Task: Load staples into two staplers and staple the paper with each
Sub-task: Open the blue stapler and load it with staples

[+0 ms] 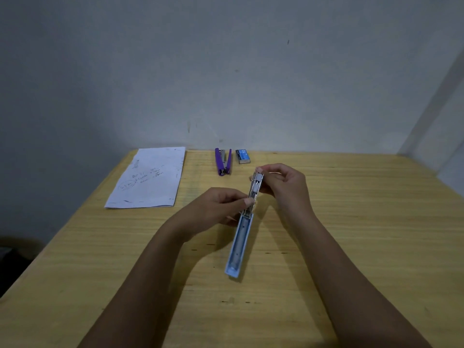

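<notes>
A pale blue plastic stapler point(238, 247), swung fully open, is held above the yellowish wooden bench point(351, 222) near its middle. Its blue cover points toward the person, and its bare metal staple channel point(255, 187) is raised away from the cover toward the far wall. The metal channel is pinched partway along its length by the fingers of the left hand point(213, 207), which are pressed together around it. The far tip of the channel is gripped between the thumb and fingertips of the right hand point(283, 182), also closed in a pinch. Whether a strip of staples is held in that pinch cannot be told, since the metal parts are small and blurred.

Beyond the pale blue stapler, at the bench's far edge by the grey wall point(226, 71), a purple stapler point(223, 162) is laid open in a narrow V. Just to the right of the purple stapler, a small blue-and-white staple box point(243, 156) is set, apart from it. To the left of the purple stapler, a white sheet of paper with handwritten notes point(148, 179) is spread flat, its far edge overhanging the bench.
</notes>
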`<state>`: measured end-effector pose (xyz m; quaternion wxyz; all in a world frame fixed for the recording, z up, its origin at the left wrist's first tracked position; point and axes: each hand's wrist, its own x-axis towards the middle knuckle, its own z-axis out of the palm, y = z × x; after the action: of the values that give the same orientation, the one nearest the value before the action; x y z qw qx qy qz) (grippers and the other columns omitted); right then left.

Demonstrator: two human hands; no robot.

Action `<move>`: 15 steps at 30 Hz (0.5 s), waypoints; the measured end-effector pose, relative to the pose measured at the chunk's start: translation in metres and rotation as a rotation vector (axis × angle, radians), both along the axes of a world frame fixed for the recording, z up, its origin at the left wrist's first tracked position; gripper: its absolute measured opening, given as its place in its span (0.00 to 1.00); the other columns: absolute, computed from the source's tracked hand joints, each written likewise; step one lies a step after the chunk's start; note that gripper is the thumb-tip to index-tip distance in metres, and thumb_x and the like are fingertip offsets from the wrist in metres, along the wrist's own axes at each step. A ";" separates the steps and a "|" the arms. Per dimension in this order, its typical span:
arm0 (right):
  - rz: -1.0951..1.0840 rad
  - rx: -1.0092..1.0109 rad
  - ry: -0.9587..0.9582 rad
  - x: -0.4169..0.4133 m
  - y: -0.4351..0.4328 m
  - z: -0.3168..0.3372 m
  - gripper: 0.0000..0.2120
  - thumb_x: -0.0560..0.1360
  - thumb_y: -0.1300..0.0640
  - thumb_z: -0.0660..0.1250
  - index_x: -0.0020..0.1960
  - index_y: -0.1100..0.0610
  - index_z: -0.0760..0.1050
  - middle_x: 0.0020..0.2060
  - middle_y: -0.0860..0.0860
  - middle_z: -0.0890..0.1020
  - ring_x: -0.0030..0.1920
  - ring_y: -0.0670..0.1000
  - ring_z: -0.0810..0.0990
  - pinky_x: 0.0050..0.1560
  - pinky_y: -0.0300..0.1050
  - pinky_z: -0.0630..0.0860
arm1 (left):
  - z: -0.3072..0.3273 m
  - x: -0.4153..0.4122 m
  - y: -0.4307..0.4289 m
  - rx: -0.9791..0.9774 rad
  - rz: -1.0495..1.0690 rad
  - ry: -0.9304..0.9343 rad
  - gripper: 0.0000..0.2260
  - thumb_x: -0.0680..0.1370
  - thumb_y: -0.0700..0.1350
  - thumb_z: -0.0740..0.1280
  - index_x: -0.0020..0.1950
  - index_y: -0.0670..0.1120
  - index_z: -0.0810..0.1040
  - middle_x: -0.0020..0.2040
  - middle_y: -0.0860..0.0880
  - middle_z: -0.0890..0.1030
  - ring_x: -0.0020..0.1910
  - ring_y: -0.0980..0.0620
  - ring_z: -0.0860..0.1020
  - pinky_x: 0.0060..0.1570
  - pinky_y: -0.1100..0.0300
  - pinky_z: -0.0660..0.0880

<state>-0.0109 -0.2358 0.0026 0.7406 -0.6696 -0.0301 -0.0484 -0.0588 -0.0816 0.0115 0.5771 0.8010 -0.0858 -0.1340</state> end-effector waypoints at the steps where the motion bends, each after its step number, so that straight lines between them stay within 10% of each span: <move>1: -0.003 -0.006 -0.005 -0.001 0.002 -0.001 0.04 0.73 0.61 0.69 0.46 0.62 0.80 0.43 0.61 0.85 0.44 0.58 0.84 0.47 0.49 0.81 | 0.000 0.000 -0.001 -0.023 -0.001 0.015 0.10 0.78 0.48 0.64 0.53 0.44 0.80 0.44 0.50 0.83 0.43 0.57 0.80 0.46 0.64 0.78; 15: 0.372 -0.254 -0.194 -0.016 0.018 -0.011 0.19 0.75 0.70 0.62 0.58 0.51 0.78 0.51 0.46 0.83 0.48 0.45 0.84 0.46 0.38 0.79 | 0.000 0.017 0.037 -0.694 0.823 -0.059 0.08 0.78 0.40 0.63 0.42 0.38 0.76 0.30 0.48 0.82 0.30 0.57 0.82 0.41 0.64 0.81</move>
<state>-0.0266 -0.2179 -0.0086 0.6402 -0.7326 -0.2295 0.0288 -0.0421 -0.0448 0.0111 0.8101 0.5340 0.1798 0.1620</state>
